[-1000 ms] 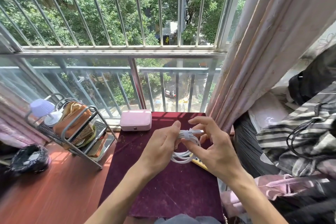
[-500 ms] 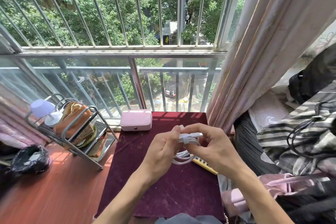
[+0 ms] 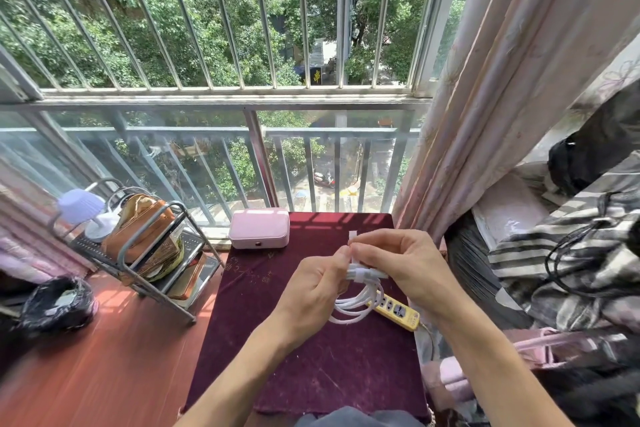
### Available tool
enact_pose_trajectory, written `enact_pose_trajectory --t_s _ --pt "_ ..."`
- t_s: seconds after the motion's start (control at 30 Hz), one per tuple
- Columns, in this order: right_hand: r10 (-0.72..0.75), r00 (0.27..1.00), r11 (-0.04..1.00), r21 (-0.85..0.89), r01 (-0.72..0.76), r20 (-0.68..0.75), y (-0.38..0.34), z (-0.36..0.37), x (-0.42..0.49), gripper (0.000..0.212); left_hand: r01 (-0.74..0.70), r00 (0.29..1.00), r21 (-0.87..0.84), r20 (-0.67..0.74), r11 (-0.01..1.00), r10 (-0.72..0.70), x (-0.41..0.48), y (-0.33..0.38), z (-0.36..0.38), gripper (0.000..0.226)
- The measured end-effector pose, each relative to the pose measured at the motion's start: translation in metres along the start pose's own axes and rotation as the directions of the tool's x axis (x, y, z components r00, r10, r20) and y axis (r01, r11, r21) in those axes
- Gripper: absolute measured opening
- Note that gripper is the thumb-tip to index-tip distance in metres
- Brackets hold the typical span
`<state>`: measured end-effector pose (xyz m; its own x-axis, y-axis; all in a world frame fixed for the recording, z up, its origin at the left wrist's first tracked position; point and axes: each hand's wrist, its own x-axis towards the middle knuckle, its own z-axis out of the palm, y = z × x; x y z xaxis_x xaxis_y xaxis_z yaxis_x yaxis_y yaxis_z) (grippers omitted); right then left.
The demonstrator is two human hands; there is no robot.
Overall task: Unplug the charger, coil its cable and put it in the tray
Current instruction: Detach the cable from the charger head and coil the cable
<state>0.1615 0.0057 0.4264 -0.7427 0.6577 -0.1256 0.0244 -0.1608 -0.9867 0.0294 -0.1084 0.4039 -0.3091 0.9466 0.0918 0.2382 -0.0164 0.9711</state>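
Observation:
A white charger cable (image 3: 360,303) hangs in several loops above the dark red cloth of the table (image 3: 277,340). My left hand (image 3: 311,291) grips the top of the coil. My right hand (image 3: 394,267) pinches a white strap end (image 3: 352,237) that sticks up above the bundle. A white band wraps the coil between the two hands. The charger's plug body is hidden by my fingers. A pink box (image 3: 259,228) sits at the table's far edge. No tray is plainly visible.
A yellow power strip (image 3: 394,310) lies on the table under the coil, toward the right edge. A metal rack (image 3: 145,246) with bags and a small lamp stands left. A black bin bag (image 3: 57,302) is far left. Curtain and bedding crowd the right.
The hands have dropped slightly and the coil hangs lower. My right hand has pulled the strap end upward around the bundle. The power strip shows more.

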Motion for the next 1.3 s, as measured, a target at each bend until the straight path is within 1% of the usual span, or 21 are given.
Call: enact_pose_trajectory --t_s 0.1,0.13,0.2,0.27,0.37,0.47,0.5,0.6,0.67,0.73,0.8,0.87,0.9,1.0,1.07,1.1,1.17,1.23,1.3 --pt "0.021 0.999 1.000 0.020 -0.021 -0.043 0.002 0.001 0.002 0.034 0.002 1.000 -0.006 0.027 1.000 -0.002 -0.002 -0.003 0.001 0.074" --pt "0.007 0.999 1.000 0.004 -0.007 -0.053 0.002 0.002 0.003 0.035 0.010 1.000 -0.006 0.021 1.000 -0.010 -0.003 -0.003 0.001 0.074" --pt "-0.050 0.996 0.997 -0.055 0.047 -0.068 0.001 0.002 0.002 0.023 0.023 1.000 -0.001 -0.010 1.000 -0.023 -0.004 -0.006 0.001 0.065" --pt "-0.129 0.989 0.984 -0.136 0.119 -0.071 0.000 0.002 0.000 0.010 0.044 0.998 -0.003 -0.037 0.999 -0.044 -0.005 -0.009 0.001 0.062" --pt "-0.235 0.971 0.941 -0.262 0.215 -0.048 -0.001 0.003 -0.006 0.006 0.078 0.994 -0.025 -0.072 0.997 -0.080 -0.005 -0.011 0.001 0.067" --pt "-0.315 0.949 0.863 -0.420 0.281 -0.012 0.002 0.003 -0.015 0.002 0.117 0.986 -0.078 -0.108 0.990 -0.125 -0.003 -0.009 0.000 0.062" --pt "-0.333 0.943 0.835 -0.464 0.295 0.000 0.004 0.003 -0.018 0.003 0.134 0.983 -0.112 -0.111 0.985 -0.146 -0.002 -0.007 0.001 0.062" --pt "-0.380 0.924 0.778 -0.531 0.336 0.027 0.010 0.003 -0.025 0.008 0.168 0.974 -0.199 -0.115 0.965 -0.194 0.000 -0.004 0.001 0.059" --pt "-0.410 0.911 0.735 -0.577 0.357 0.041 0.013 0.003 -0.029 0.011 0.188 0.969 -0.222 -0.120 0.957 -0.218 0.002 -0.005 0.001 0.059" --pt "-0.423 0.905 0.693 -0.625 0.360 0.053 0.014 0.004 -0.031 0.013 0.211 0.965 -0.239 -0.105 0.948 -0.241 0.003 -0.006 0.001 0.052" --pt "-0.474 0.877 0.614 -0.685 0.393 0.078 0.015 0.004 -0.031 0.013 0.217 0.966 -0.257 -0.085 0.942 -0.246 0.004 -0.005 0.001 0.052" --pt "-0.543 0.832 0.527 -0.724 0.445 0.116 0.018 0.004 -0.029 0.010 0.238 0.963 -0.259 -0.059 0.936 -0.261 0.004 -0.005 0.002 0.062" --pt "-0.564 0.815 0.500 -0.731 0.464 0.132 0.018 0.004 -0.028 0.009 0.250 0.961 -0.262 -0.047 0.932 -0.271 0.004 -0.005 0.002 0.064" --pt "-0.589 0.787 0.433 -0.750 0.500 0.184 0.019 0.002 -0.026 0.005 0.267 0.959 -0.255 -0.021 0.929 -0.281 0.003 -0.005 0.002 0.058" --pt "-0.589 0.778 0.388 -0.768 0.510 0.218 0.021 0.002 -0.024 0.008 0.290 0.952 -0.254 -0.024 0.923 -0.306 0.004 -0.005 0.002 0.061" --pt "-0.586 0.778 0.379 -0.771 0.511 0.227 0.021 0.001 -0.024 0.010 0.301 0.947 -0.260 -0.032 0.917 -0.320 0.004 -0.005 0.001 0.063" --pt "-0.567 0.791 0.400 -0.762 0.510 0.232 0.023 0.000 -0.023 0.012 0.300 0.945 -0.261 -0.051 0.918 -0.323 0.005 -0.004 0.000 0.059" --pt "-0.547 0.808 0.449 -0.738 0.504 0.219 0.024 -0.002 -0.023 0.011 0.300 0.945 -0.221 -0.065 0.928 -0.320 0.005 -0.004 -0.001 0.058" --pt "-0.524 0.837 0.513 -0.726 0.459 0.159 0.024 -0.003 -0.024 0.015 0.308 0.944 -0.174 -0.062 0.935 -0.323 0.004 -0.003 -0.001 0.059"
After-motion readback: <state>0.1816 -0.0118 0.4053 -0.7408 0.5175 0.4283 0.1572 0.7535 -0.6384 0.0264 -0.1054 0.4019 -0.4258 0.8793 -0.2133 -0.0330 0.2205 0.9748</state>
